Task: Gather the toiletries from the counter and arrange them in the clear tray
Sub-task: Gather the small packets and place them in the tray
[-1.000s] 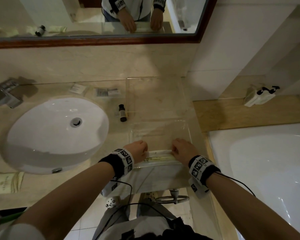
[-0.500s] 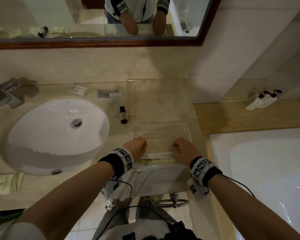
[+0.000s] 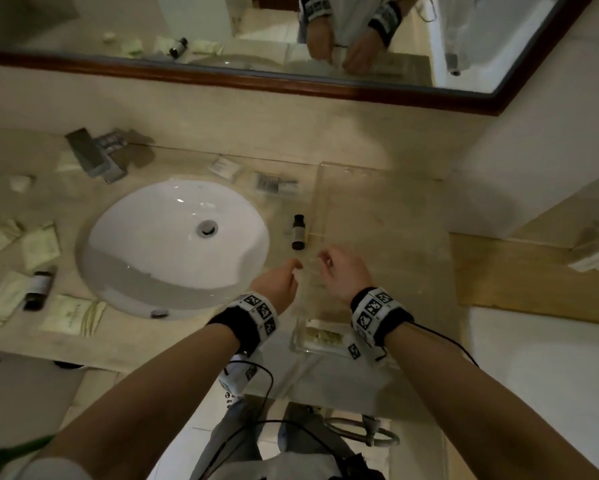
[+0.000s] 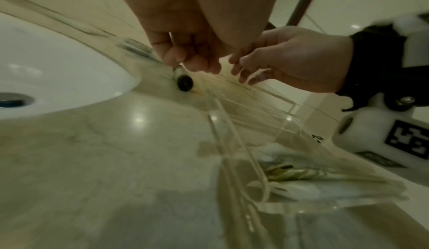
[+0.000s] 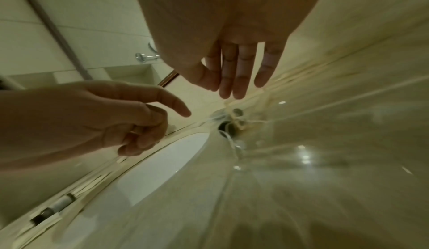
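Note:
The clear tray [image 3: 426,216] stands on the counter to the right of the sink. A pale packet [image 3: 322,336] with yellow-green print lies in its near end, also seen through the tray wall in the left wrist view, packet [image 4: 301,176]. A small dark bottle [image 3: 298,232] lies on the counter against the tray's left wall. My left hand [image 3: 292,271] hovers just short of the bottle, index out and other fingers loosely curled, holding nothing. My right hand [image 3: 325,259] hovers over the tray with straight fingers [image 5: 234,76], also holding nothing.
A white sink [image 3: 173,247] lies to the left, with the faucet [image 3: 92,155] behind it. A white sachet [image 3: 223,166] and a barcode packet [image 3: 275,184] lie near the back wall. Another dark bottle [image 3: 38,287] and several pale packets [image 3: 73,315] lie far left. The bathtub [image 3: 550,375] is to the right.
Both hands have let go of the packet at the tray's near end and moved forward over the tray toward the small bottle. The head view has swung left.

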Demonstrator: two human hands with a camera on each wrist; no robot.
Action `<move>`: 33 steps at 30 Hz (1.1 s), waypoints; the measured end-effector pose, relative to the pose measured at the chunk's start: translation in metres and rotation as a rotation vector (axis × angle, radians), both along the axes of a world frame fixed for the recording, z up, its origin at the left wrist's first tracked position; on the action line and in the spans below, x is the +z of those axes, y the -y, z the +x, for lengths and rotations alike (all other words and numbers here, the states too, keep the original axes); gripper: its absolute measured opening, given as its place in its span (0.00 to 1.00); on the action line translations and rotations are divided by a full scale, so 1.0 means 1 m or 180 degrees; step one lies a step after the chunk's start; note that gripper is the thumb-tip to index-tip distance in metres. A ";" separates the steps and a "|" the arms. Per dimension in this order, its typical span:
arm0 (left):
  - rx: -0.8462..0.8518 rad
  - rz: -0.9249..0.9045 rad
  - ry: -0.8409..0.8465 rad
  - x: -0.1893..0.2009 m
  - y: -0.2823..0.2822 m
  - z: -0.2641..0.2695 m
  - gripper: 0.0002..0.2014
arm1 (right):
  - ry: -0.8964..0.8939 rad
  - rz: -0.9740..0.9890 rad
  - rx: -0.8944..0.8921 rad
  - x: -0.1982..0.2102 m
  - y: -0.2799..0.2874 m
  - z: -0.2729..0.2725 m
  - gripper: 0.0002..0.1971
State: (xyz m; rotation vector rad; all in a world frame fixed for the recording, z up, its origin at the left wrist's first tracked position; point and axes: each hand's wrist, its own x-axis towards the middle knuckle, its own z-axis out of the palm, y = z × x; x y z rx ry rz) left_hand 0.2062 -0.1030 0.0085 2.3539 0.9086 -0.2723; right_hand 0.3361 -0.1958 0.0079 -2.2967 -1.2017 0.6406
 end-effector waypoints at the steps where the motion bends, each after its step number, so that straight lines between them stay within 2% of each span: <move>1: 0.0150 -0.0025 0.0042 0.000 -0.005 -0.007 0.18 | 0.0202 0.0017 0.0101 0.000 -0.015 -0.003 0.13; 3: 0.0462 -0.0035 0.0087 0.000 -0.015 -0.022 0.19 | 0.0652 -0.0089 0.0242 0.000 -0.049 -0.010 0.16; 5: 0.0735 -0.0042 0.0081 0.000 -0.027 -0.038 0.18 | 0.0975 -0.0477 0.0336 0.003 -0.081 -0.014 0.19; 8: 0.1051 0.0006 0.0086 0.004 -0.045 -0.061 0.17 | 0.1195 -0.1270 0.0509 0.008 -0.118 -0.014 0.22; 11: 0.1278 0.0008 0.0125 0.009 -0.061 -0.084 0.17 | 0.1353 -0.1625 0.0577 0.005 -0.137 -0.014 0.22; 18: 0.1827 0.0101 -0.0198 0.011 -0.084 -0.142 0.17 | 0.1562 -0.1061 0.0875 -0.009 -0.156 -0.050 0.21; 24: 0.2182 -0.0003 -0.0384 0.009 -0.115 -0.181 0.16 | 0.0995 -0.0378 0.1163 -0.011 -0.174 -0.106 0.17; 28: 0.2189 0.0010 -0.0453 0.008 -0.141 -0.189 0.17 | 0.0826 -0.0477 0.1277 -0.004 -0.178 -0.133 0.14; 33: 0.2231 0.0003 -0.0262 0.010 -0.180 -0.215 0.16 | 0.0589 -0.0543 0.1236 0.005 -0.203 -0.182 0.12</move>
